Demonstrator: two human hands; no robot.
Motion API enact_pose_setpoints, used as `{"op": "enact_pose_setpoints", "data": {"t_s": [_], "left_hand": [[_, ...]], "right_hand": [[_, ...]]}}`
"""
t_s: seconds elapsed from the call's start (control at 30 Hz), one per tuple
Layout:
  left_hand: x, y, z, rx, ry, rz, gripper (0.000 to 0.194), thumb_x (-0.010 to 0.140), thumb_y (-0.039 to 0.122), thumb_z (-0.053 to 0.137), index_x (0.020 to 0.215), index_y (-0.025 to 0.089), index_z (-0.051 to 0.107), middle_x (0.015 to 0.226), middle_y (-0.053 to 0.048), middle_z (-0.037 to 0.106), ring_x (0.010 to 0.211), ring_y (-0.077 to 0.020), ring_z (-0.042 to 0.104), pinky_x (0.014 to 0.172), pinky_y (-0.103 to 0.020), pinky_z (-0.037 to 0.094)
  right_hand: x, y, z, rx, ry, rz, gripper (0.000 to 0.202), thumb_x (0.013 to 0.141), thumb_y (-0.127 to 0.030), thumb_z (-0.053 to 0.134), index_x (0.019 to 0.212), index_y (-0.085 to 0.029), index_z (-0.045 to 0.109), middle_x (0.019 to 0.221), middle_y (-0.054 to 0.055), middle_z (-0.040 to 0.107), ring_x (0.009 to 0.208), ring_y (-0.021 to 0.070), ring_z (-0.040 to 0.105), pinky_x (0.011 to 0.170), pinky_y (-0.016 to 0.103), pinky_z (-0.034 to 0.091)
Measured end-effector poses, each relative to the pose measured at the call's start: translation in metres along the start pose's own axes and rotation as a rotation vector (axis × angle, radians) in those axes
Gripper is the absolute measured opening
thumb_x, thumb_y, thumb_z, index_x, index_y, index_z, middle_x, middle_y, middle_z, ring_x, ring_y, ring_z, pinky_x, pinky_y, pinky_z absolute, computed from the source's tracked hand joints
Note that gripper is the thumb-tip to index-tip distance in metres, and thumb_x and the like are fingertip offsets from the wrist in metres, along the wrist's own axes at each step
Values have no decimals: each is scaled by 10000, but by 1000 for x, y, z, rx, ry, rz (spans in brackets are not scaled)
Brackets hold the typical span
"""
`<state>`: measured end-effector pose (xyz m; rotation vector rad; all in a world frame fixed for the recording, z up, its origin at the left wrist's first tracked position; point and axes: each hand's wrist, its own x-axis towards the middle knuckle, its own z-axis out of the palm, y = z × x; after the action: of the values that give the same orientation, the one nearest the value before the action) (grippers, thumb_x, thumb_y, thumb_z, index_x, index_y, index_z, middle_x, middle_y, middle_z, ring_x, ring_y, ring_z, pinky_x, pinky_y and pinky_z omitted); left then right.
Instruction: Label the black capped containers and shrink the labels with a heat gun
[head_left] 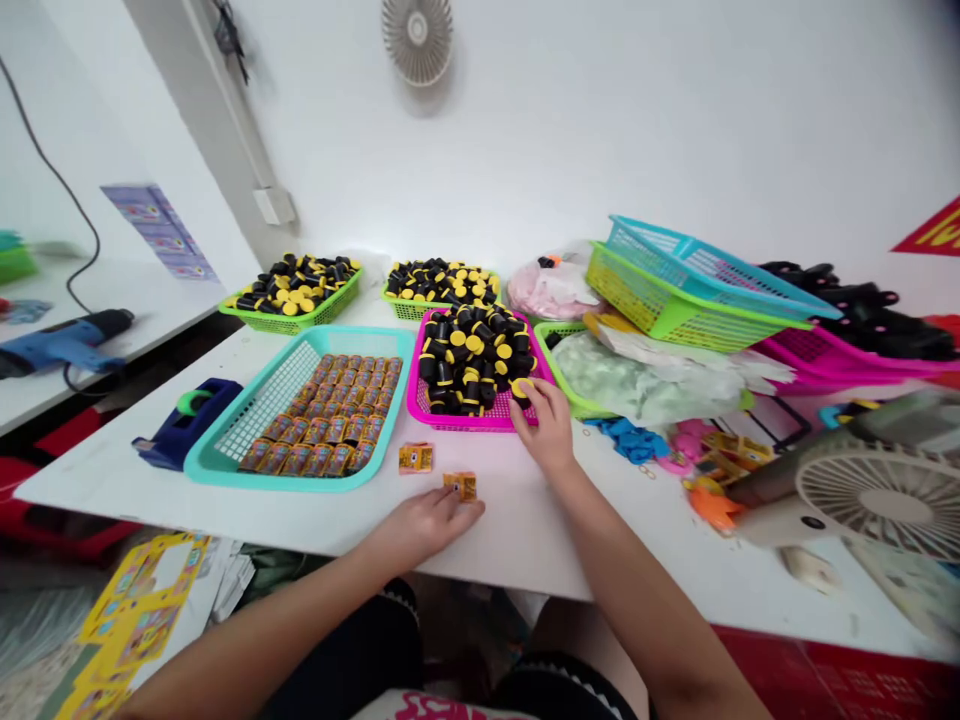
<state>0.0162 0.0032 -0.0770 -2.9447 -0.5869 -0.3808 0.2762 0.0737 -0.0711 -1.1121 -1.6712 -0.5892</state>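
My right hand [549, 422] reaches to the front right rim of the pink basket [480, 424]. Its fingers close on a small black pot with a yellow lid [523, 388]. More such pots [474, 350] are heaped in that basket. Near the table's front edge, my left hand [426, 525] has its fingertips closed at a small orange printed wrapper [460, 486]. A second printed wrapper [415, 458] lies just beyond, to the left. The turquoise basket [281, 478] holds rows of small pieces in the same print [330, 420].
Behind stand two green baskets [330, 310] of black-and-yellow pots. At the left is a blue tape dispenser [191, 420]. Stacked baskets [675, 300] and plastic bags [622, 375] fill the back right. A fan [862, 500] sits at the right, near colourful scraps [690, 450].
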Motion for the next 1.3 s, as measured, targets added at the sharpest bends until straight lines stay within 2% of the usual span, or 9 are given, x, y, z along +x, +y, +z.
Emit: {"op": "enact_pose_setpoints", "data": {"t_s": [0.17,0.27,0.43,0.57,0.63,0.8,1.0,1.1,1.3], "left_hand": [[0,-5,-7,-298,-121,-186,593,836,-4,394,1388,212,424,1224,-104,638,1061,-208,642,903,-331,530],[2,-9,-7,-569,-136,-332,570,848,30,409,1372,248,462,1264,-57,626,1097,-185,624,954,-322,497],[19,-13,-21,-720,54,-405,410,801,70,513,1146,229,667,1022,-57,697,884,-165,658,838,-301,526],[51,-25,-41,-856,241,-375,237,700,68,622,841,201,757,881,-47,654,760,-136,634,660,-231,516],[69,-34,-43,-920,332,-385,207,694,67,629,808,187,753,860,-43,666,740,-130,636,618,-212,505],[91,-44,-25,-980,462,-445,208,795,260,667,987,197,719,921,-41,721,778,-152,676,699,-251,547],[74,-34,-4,-1014,349,-506,549,892,370,564,1398,241,393,869,-14,751,788,-171,710,712,-285,563],[70,-34,-2,-935,324,-535,601,910,370,529,1444,236,287,852,-21,750,723,-172,711,653,-275,558],[70,-34,-3,-772,284,-490,580,926,333,496,1447,228,264,939,-51,751,744,-180,723,667,-274,558]], "right_hand": [[2,1,-2,-51,14,-38,344,836,-214,629,1177,-198,581,1114,121,621,1026,226,602,862,397,528],[3,3,-3,-74,17,-79,373,823,-202,649,1186,-222,567,1108,116,631,1011,226,610,853,393,527],[2,0,-5,-76,19,-113,406,822,-189,648,1206,-276,547,1123,107,627,1021,234,618,852,412,531],[1,-8,-8,2,79,-111,466,789,-136,671,1213,-276,537,1133,112,601,1034,236,609,838,415,553],[2,-11,-10,35,101,-95,464,774,-123,682,1195,-266,546,1128,113,595,1027,234,610,823,410,560],[4,-18,-13,158,120,44,393,768,-157,700,1129,-226,560,1063,103,609,989,218,626,833,407,554],[4,-35,-14,595,106,465,151,835,-265,647,928,-219,538,1034,81,637,965,175,641,738,301,546],[3,-40,-17,812,100,618,169,835,-320,654,839,-226,513,1031,50,649,899,145,640,701,268,530],[6,-36,-25,969,90,697,189,830,-372,659,820,-237,527,971,23,673,904,162,643,772,318,523]]}}
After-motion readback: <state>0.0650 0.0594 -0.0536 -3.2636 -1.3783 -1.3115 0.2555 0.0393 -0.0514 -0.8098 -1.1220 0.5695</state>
